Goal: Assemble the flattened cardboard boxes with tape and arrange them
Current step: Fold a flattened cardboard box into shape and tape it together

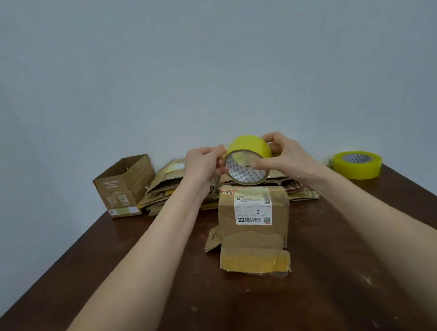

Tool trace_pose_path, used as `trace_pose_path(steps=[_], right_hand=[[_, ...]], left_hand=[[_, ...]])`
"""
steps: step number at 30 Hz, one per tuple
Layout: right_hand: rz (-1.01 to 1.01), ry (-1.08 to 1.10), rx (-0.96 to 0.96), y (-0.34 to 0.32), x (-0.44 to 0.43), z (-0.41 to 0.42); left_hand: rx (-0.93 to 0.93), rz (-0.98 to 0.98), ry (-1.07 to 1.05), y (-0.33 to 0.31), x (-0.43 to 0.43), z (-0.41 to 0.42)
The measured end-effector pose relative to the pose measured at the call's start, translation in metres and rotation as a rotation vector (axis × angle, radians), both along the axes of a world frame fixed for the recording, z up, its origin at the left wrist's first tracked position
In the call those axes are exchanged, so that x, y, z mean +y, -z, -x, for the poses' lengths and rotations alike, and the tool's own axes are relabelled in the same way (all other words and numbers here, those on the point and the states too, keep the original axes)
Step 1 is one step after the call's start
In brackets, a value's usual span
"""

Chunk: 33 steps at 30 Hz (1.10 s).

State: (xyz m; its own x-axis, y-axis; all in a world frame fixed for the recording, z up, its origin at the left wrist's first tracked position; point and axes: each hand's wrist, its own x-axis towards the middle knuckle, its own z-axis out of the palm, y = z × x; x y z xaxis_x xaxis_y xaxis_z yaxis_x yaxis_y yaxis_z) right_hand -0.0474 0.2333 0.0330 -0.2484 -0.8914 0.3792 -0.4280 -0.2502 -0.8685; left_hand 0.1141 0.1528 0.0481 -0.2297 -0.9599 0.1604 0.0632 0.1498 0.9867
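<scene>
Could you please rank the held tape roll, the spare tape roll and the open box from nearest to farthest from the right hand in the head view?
1. Held tape roll: centre, gripped by the right hand itself.
2. Spare tape roll: resting farther to the right.
3. Open box: far left, beyond the left hand.

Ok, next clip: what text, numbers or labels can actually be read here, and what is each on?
"3": on the white shipping label of the cardboard box mid-table.
Same label, Chinese line, barcode and QR code: too small to read.
Red handwriting on that box's top edge: illegible.
Print on the open box at left: blurred.
Held tape roll: core pattern only, no words.
</scene>
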Motion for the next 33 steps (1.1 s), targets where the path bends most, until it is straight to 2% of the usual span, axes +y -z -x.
trace_pose_path(steps=[3, 5, 8, 12, 18, 23, 27, 30, 32, 33], right_hand=[[0.089, 0.0, -0.043, -0.006, -0.003, 0.002], [0.115, 0.006, 0.022, -0.015, -0.005, 0.005], [0.039, 0.054, 0.21, -0.02, -0.008, 0.018], [-0.032, 0.053, 0.213, -0.013, -0.016, 0.025], [-0.084, 0.005, 0.33, -0.006, -0.022, 0.019], [-0.139, 0.016, 0.399, 0.007, -0.024, 0.012], [-0.136, -0.024, 0.42, 0.016, -0.026, 0.0], [-0.123, -0.014, 0.473, 0.018, -0.027, -0.006], [-0.122, -0.013, 0.485, 0.018, -0.026, -0.008], [-0.122, -0.015, 0.488, 0.018, -0.025, -0.009]], left_hand=[[-0.066, 0.037, -0.018, 0.005, -0.003, 0.002], [-0.079, 0.039, -0.036, 0.007, -0.004, 0.001], [-0.059, -0.015, -0.101, 0.009, -0.017, -0.016], [-0.104, -0.13, -0.131, 0.026, -0.03, -0.033], [-0.128, -0.211, -0.142, 0.059, -0.024, -0.034], [-0.198, -0.309, -0.123, 0.095, -0.021, -0.027], [-0.179, -0.374, -0.074, 0.12, -0.014, -0.017], [-0.347, -0.28, -0.105, 0.129, -0.016, -0.021], [-0.576, 0.037, -0.226, 0.125, -0.017, -0.029], [-0.591, 0.233, -0.265, 0.117, -0.015, -0.033]])
